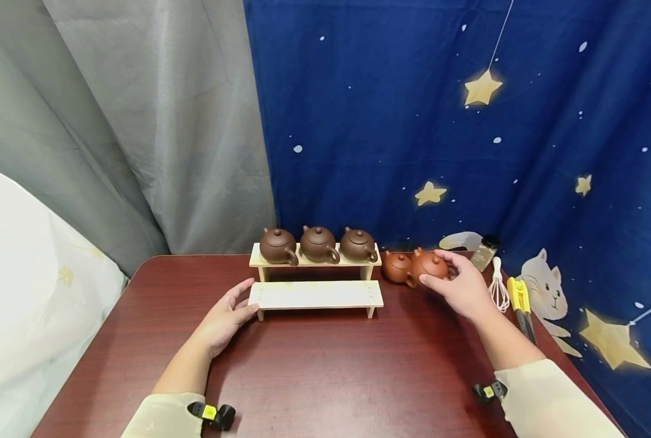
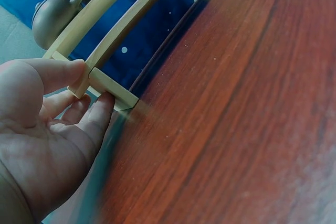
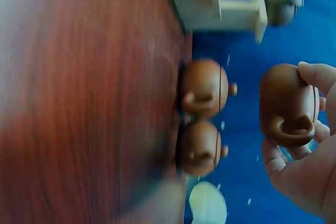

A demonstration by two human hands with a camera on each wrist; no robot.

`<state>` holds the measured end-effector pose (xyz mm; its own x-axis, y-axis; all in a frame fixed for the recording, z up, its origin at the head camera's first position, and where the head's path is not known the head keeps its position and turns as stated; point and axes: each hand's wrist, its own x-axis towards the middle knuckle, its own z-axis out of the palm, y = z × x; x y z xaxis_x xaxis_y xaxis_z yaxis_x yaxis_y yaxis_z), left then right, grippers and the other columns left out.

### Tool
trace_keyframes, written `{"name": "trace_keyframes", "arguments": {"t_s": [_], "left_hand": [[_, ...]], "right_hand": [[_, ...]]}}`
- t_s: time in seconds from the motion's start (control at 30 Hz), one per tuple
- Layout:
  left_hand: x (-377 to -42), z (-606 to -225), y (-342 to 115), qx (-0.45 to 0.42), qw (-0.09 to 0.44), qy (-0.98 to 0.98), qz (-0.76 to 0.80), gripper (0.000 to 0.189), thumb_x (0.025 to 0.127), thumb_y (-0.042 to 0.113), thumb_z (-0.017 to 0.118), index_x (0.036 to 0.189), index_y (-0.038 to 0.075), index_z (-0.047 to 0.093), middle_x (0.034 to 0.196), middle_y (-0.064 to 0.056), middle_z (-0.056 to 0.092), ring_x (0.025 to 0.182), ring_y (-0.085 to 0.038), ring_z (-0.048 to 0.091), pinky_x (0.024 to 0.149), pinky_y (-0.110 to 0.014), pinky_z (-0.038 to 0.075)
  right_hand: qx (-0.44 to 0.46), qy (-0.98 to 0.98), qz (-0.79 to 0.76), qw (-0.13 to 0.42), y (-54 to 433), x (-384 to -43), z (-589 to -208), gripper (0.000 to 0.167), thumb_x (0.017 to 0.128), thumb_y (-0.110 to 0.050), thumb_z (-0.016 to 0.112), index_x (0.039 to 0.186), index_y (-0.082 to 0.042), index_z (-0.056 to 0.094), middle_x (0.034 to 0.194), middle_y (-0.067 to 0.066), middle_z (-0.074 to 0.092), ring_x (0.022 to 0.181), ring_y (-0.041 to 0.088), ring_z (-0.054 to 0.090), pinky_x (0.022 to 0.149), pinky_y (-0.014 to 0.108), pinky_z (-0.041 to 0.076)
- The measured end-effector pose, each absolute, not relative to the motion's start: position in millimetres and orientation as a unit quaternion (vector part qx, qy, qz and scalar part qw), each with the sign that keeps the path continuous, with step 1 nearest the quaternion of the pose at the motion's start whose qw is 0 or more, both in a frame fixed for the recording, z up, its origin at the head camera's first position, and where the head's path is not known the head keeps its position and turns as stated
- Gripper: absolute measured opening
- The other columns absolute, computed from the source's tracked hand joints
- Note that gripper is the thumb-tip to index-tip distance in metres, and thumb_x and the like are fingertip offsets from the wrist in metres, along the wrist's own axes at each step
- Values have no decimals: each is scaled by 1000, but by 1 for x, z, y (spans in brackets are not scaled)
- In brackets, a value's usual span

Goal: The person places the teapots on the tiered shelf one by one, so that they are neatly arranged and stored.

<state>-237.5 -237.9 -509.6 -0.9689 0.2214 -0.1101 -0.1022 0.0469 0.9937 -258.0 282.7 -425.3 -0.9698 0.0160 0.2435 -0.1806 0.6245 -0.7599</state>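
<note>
My left hand [image 1: 224,319] pinches the left end of a pale two-tier wooden stand [image 1: 316,294]. In the left wrist view the thumb lies on the board's edge and fingers reach the leg [image 2: 113,88]. Three dark brown teapots [image 1: 318,243] sit in a row on the upper tier; the lower tier is bare. Right of the stand, my right hand [image 1: 464,289] grips a reddish-brown teapot [image 3: 289,103], thumb and fingers around its body. It hangs above the table, its handle toward the right wrist camera. Two more reddish teapots stand below, one [image 3: 203,88] nearer the stand, the other [image 3: 199,148] beside it.
At the table's right side lie a glass jar with a dark lid [image 1: 485,253], a white whisk [image 1: 498,286] and a yellow-and-black tool [image 1: 520,304]. A blue starry curtain [image 1: 369,121] and a grey one [image 1: 194,134] hang behind the reddish-brown table [image 1: 325,371].
</note>
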Motion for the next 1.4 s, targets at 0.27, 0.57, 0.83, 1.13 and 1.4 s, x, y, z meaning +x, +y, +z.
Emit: {"name": "trace_keyframes", "arguments": {"t_s": [0.27, 0.57, 0.83, 1.13, 1.4], "left_hand": [[-237, -509, -237, 45, 117, 713, 690, 80, 108, 10, 63, 172, 10, 15, 170, -21, 36, 128, 6, 57, 101, -16, 53], [-237, -511, -235, 45, 111, 714, 689, 82, 106, 10, 65, 172, 7, 16, 168, -24, 38, 125, 8, 59, 100, -17, 54], [-236, -510, -237, 44, 111, 717, 687, 82, 107, 10, 64, 172, 9, 16, 168, -24, 38, 124, 10, 59, 99, -15, 53], [-237, -508, -237, 46, 117, 714, 689, 81, 107, 10, 64, 172, 11, 15, 171, -21, 35, 125, 10, 57, 101, -16, 52], [-237, -506, -237, 48, 116, 715, 688, 81, 108, 9, 63, 172, 9, 14, 172, -21, 33, 124, 10, 58, 101, -16, 52]], "right_hand": [[111, -874, 463, 96, 238, -233, -426, 70, 86, -24, 92, 146, -8, 62, 146, 16, 60, 114, 19, 70, 90, 11, 54], [169, -838, 517, 48, 183, -211, -422, 69, 82, -19, 95, 144, -13, 63, 141, 11, 64, 114, 21, 74, 92, 20, 59], [191, -840, 507, 29, 133, -213, -424, 68, 81, -29, 95, 142, -23, 65, 143, 1, 64, 113, 23, 71, 96, 37, 59], [198, -833, 517, 13, 77, -227, -432, 68, 81, -30, 95, 142, -21, 67, 141, 2, 63, 104, 18, 70, 92, 29, 58], [194, -830, 523, -7, 39, -242, -444, 73, 82, -32, 94, 146, -15, 64, 147, 8, 61, 115, 20, 68, 99, 35, 57]]}}
